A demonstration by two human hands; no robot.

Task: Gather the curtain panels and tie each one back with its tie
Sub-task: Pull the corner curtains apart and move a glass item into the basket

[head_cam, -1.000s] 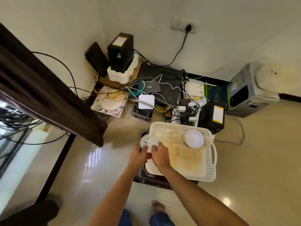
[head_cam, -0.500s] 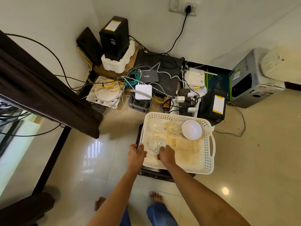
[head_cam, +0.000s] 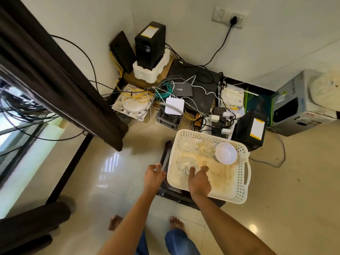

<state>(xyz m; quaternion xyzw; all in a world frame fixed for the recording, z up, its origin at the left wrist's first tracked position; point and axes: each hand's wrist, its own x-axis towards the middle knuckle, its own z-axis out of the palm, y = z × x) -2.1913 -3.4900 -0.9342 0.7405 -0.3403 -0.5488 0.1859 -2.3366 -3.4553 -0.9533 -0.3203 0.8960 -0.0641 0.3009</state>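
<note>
Clear glass sits under your right hand (head_cam: 199,181) — its thumb and forefinger touch the near rim of a glass bowl (head_cam: 186,163) lying in the near-left part of the basket (head_cam: 239,196), but whether they pinch the rim or only rest on it you cannot tell from here. Your left hand (head_cam: 154,174) hangs just left of the basket's left wall, fingers loosely curled, grasping nothing; it looks close to the wall without a clear touch.

The basket is cream plastic with a perforated rim and a handle on its right side, its floor stained brownish. At its far end stand two more glass bowls (head_cam: 196,146) side by side, and right of them a white bowl (head_cam: 226,153) leaning against the far-right corner. The basket rests on a low dark stand (head_cam: 173,194) on the glossy tiled floor (head_cam: 110,181); your bare feet show near the bottom edge.

Beyond the basket, in the far corner, lies a clutter of routers, power strips and cables (head_cam: 184,100), with a black box on white foam (head_cam: 150,52) against the wall and a plug in the wall socket (head_cam: 234,20). A grey carton (head_cam: 298,107) sits far right.

The dark brown curtain panel (head_cam: 60,85) hangs at the left, well apart from both hands, its lower hem just left of the cable clutter — beside the window (head_cam: 16,126). No tie is visible on it.
</note>
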